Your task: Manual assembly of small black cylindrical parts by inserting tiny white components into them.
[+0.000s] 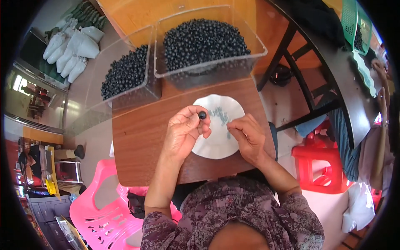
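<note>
Head view, left hand: the bare left hand (183, 131), near the middle of the frame, pinches a round, glossy black bead (202, 115) between thumb and fingertips.
Right hand: the bare right hand (251, 135), right of centre, has thumb and forefinger drawn narrowly together; whether they grip something tiny, I cannot tell.
Bead: it sits raised in the left fingers, overlapping the plate's left edge in the frame.
Plate: a white, round plate with a wavy rim (214, 148) lies between and beneath the hands.
Pieces: small, pale blue-green pieces (219, 112) are scattered across the plate's upper half.
Table: a brown wood-grain tabletop (143, 143) carries the plate.
Bins: a clear plastic rectangular bin (250, 62), at upper centre, is heaped with black beads (204, 41); a second clear plastic bin (137, 92), to its left, holds more.
Seats: a pink plastic chair (100, 204) stands at lower left, a red plastic stool (305, 164) at right.
Upper left: bulging white sacks (85, 46) lie together.
</note>
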The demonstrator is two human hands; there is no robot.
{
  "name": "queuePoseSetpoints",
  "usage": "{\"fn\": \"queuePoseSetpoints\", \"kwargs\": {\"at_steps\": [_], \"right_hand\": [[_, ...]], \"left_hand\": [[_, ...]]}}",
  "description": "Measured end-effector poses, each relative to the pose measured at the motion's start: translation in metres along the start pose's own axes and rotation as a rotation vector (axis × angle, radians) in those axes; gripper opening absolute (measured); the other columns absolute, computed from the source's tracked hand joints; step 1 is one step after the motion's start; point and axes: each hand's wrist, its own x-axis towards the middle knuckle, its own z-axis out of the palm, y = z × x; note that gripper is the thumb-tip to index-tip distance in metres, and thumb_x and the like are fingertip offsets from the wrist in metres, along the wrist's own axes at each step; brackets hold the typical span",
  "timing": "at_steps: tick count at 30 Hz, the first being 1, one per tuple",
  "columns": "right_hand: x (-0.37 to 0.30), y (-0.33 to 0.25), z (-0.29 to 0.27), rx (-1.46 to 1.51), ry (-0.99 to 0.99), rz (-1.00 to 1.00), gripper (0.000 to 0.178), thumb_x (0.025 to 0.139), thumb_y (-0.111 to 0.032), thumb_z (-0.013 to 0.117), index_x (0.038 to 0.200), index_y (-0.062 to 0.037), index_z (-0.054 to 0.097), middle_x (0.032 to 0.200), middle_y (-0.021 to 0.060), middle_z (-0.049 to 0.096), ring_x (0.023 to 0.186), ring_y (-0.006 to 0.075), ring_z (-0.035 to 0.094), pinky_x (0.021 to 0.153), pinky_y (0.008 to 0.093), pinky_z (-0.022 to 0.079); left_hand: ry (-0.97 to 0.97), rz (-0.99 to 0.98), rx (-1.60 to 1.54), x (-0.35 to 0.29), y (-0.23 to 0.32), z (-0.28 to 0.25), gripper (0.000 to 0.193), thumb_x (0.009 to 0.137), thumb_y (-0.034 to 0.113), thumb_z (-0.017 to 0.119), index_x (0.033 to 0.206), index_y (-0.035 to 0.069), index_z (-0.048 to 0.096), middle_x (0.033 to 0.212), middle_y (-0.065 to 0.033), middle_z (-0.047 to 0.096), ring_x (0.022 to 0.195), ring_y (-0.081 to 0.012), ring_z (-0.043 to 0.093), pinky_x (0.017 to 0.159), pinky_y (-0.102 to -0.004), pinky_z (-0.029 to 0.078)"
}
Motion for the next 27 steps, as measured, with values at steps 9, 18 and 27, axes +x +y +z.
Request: {"fn": "queuePoseSetpoints", "kwargs": {"at_steps": [9,18,27], "right_hand": [[-0.004,-0.014,0.022,0.023,-0.048,-0.005,0.017,0.069,0.008,0.063,0.084,-0.0004,0.062,0.077,0.0090,0.060,0.068,0.0237,0.053,0.059,0.0315,0.042],[-0.004,-0.018,0.029,-0.019,-0.072,-0.046,0.015,0.071,0.006,0.065,0.085,0.0000,0.062,0.077,0.0076,0.061,0.069,0.0195,0.055,0.060,0.0282,0.043],[-0.004,-0.022,0.038,-0.041,-0.109,-0.035,0.018,0.067,0.008,0.063,0.084,-0.0009,0.061,0.074,0.0088,0.059,0.067,0.0240,0.053,0.058,0.0319,0.042]], "left_hand": [[0.090,-0.034,-0.115,-0.018,-0.030,-0.015,0.022,0.085,0.012,0.058,0.101,-0.004,0.055,0.089,-0.0122,0.060,0.072,-0.0177,0.056,0.066,-0.0316,0.047],[0.152,0.057,-0.094,-0.029,-0.041,-0.015,0.020,0.091,0.012,0.052,0.102,-0.004,0.055,0.084,-0.0110,0.060,0.068,-0.0158,0.056,0.063,-0.0278,0.046],[0.271,0.155,0.054,-0.037,-0.060,-0.013,0.018,0.092,0.010,0.049,0.102,-0.004,0.055,0.082,-0.0082,0.060,0.066,-0.0124,0.054,0.060,-0.0241,0.045]]}}
